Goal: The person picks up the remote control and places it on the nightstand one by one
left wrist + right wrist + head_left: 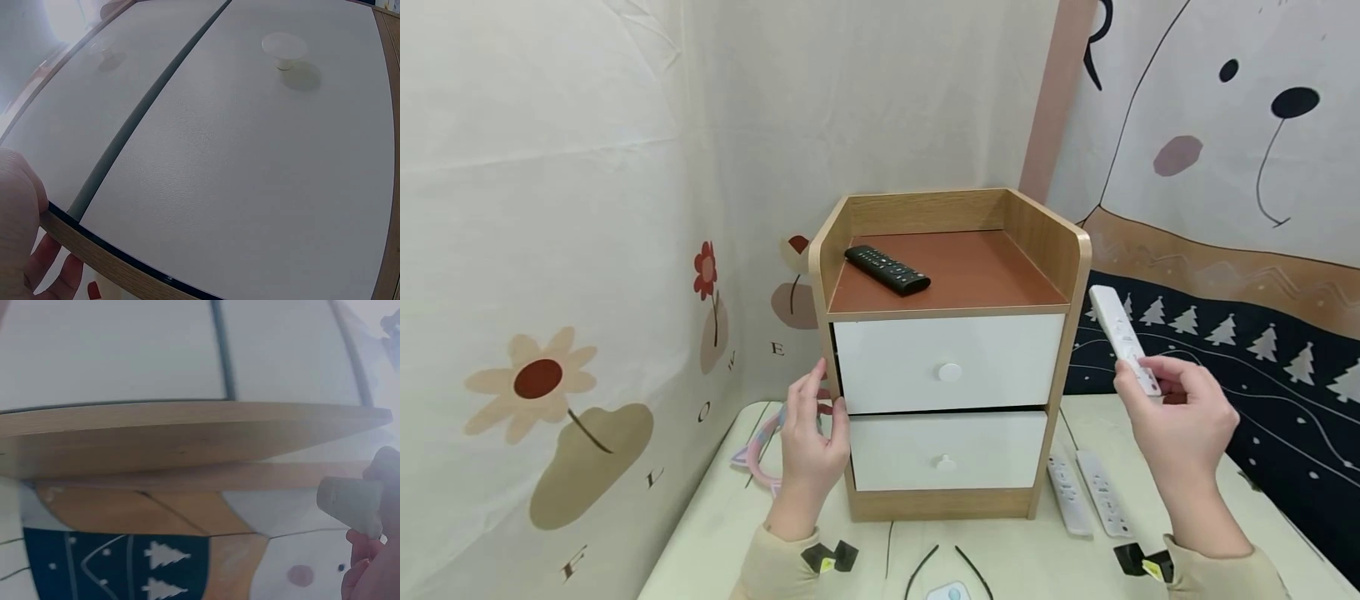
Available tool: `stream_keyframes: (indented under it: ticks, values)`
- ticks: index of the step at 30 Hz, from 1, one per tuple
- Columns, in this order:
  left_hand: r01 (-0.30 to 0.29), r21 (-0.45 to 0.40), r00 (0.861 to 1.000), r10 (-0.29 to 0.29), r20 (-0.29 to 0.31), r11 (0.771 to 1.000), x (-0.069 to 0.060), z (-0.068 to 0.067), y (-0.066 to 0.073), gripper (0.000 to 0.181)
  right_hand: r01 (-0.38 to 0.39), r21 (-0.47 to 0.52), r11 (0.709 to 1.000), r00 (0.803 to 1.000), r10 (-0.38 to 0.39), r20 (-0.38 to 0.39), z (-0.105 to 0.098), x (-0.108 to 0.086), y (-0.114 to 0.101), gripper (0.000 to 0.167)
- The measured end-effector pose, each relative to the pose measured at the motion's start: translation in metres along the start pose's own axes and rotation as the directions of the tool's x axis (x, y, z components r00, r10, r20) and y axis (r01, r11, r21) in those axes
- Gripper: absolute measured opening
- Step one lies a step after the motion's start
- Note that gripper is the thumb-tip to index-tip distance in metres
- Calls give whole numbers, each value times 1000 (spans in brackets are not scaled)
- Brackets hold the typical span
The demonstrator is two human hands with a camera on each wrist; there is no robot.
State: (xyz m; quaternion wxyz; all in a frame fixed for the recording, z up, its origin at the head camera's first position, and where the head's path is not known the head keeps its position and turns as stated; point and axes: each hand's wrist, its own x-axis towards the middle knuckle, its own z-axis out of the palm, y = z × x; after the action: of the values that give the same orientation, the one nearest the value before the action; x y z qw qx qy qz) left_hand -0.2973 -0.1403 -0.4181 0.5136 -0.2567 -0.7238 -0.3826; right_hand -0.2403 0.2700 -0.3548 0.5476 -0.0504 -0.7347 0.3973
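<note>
Pinches slim white plastic remote (1122, 332) in fingers of right hand (1187, 421); with left hand (812, 446), grips wood-grain drawer cabinet (895, 383) bearing black remote (887, 270) in walled top (973, 267) above those fingers

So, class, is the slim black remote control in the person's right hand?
No, the black remote control lies on top of the wooden cabinet.

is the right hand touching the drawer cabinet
Apart: the head view shows dark patterned backdrop in a clear gap between the right hand and the drawer cabinet.
</note>
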Motion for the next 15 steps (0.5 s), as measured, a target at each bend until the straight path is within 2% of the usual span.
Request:
stream_keyframes:
  ticks: [6,12,15]
  values:
    - [32,-8,999,-32,15,999,-1,-1,0,68,44,55,998,998,-41,-54,-2,16,-21,28]
    - [-9,3,1000,9,-9,1000,0,0,-1,72,56,137,989,987,-35,-154,-2,28,-41,34]
    - [-16,3,1000,16,-10,1000,1,0,0,72,95,207,974,977,-51,-206,-2,30,-54,38]
